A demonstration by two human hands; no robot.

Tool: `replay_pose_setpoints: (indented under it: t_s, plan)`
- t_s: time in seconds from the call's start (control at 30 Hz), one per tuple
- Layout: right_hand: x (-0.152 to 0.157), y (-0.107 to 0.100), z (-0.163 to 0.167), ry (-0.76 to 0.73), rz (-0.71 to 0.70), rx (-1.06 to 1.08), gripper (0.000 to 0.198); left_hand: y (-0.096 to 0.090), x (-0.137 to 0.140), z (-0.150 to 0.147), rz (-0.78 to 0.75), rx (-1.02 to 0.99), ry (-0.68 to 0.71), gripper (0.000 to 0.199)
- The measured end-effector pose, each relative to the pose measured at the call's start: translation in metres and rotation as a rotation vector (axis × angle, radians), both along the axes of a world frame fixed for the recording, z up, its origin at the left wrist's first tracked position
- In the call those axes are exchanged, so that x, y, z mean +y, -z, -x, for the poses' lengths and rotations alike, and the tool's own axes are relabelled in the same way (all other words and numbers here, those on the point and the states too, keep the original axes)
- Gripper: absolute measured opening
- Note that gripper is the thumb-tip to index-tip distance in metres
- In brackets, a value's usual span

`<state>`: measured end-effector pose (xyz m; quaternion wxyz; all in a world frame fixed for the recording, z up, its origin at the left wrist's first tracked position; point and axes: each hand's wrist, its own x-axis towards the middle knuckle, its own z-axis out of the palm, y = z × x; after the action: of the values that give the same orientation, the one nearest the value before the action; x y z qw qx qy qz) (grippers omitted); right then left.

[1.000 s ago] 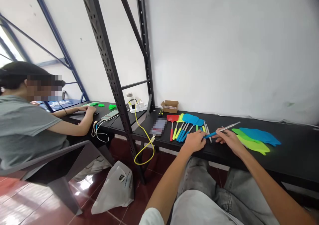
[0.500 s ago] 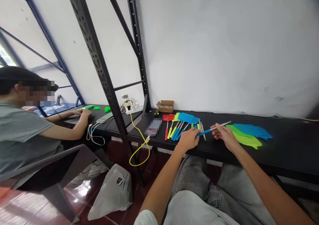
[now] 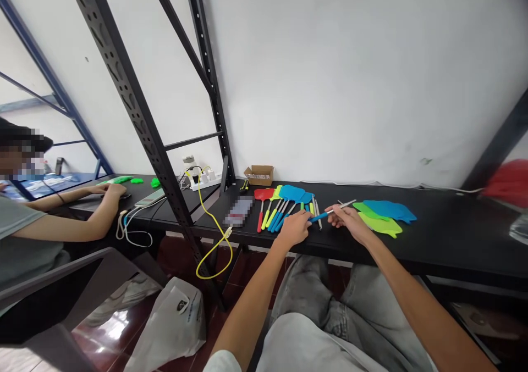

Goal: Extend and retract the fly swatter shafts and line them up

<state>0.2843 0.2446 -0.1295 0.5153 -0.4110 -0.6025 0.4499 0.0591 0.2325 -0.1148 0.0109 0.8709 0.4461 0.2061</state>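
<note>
My left hand (image 3: 295, 228) is closed around the end of a blue grip. A silver metal rod runs on from this blue-gripped handle (image 3: 318, 217), and my right hand (image 3: 347, 221) pinches the rod near its far end. The handle slants up to the right, with no head on it. Left of my hands lies a row of what look like fly swatters (image 3: 277, 207), with red, yellow-green and blue heads. Loose handles (image 3: 317, 210) lie between my hands. Beyond my right hand are flat loose heads: blue (image 3: 390, 209), green (image 3: 371, 211) and yellow-green (image 3: 381, 225).
A phone (image 3: 239, 211) on a yellow cable (image 3: 214, 218) lies left of the swatters, near a small cardboard box (image 3: 259, 174). A black rack post (image 3: 136, 108) rises at left. Past it a co-worker (image 3: 33, 223) sits at the same bench. A white bag (image 3: 173, 322) stands on the floor.
The view has turned to the right, so everything appears further left and a red shape enters at the right edge. Both hands keep the same hold on the blue-gripped handle.
</note>
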Motion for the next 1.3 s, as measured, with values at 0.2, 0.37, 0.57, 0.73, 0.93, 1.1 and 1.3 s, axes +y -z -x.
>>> replay_pose_setpoints:
  t_s: [0.2,0.37,0.57,0.73,0.93,1.1,1.3]
  plan:
    - [0.002,0.0,0.001,-0.005,-0.054,-0.06,0.051,-0.001,-0.002,-0.001,0.002,-0.06,0.017,0.031]
    - [0.0,-0.007,0.003,-0.024,-0.099,-0.182,0.053,0.001,0.005,0.0,-0.008,-0.083,0.047,0.031]
    - [-0.007,-0.032,-0.039,0.08,-0.068,-0.497,0.044,0.001,0.008,0.0,0.0,-0.066,0.017,0.031]
    - [0.001,-0.057,-0.116,0.666,0.003,-0.911,0.038,-0.001,0.006,-0.001,0.018,-0.068,-0.01,0.031]
    - [0.003,-0.054,-0.153,0.753,0.325,-1.278,0.07,0.0,0.005,-0.002,0.016,-0.072,-0.028,0.03]
    - [0.006,-0.043,-0.147,0.719,0.333,-1.304,0.09,-0.001,0.003,-0.003,0.014,-0.06,-0.043,0.03]
    - [0.01,-0.045,-0.147,0.748,0.254,-1.292,0.086,0.0,0.004,-0.005,0.007,-0.071,-0.052,0.03]
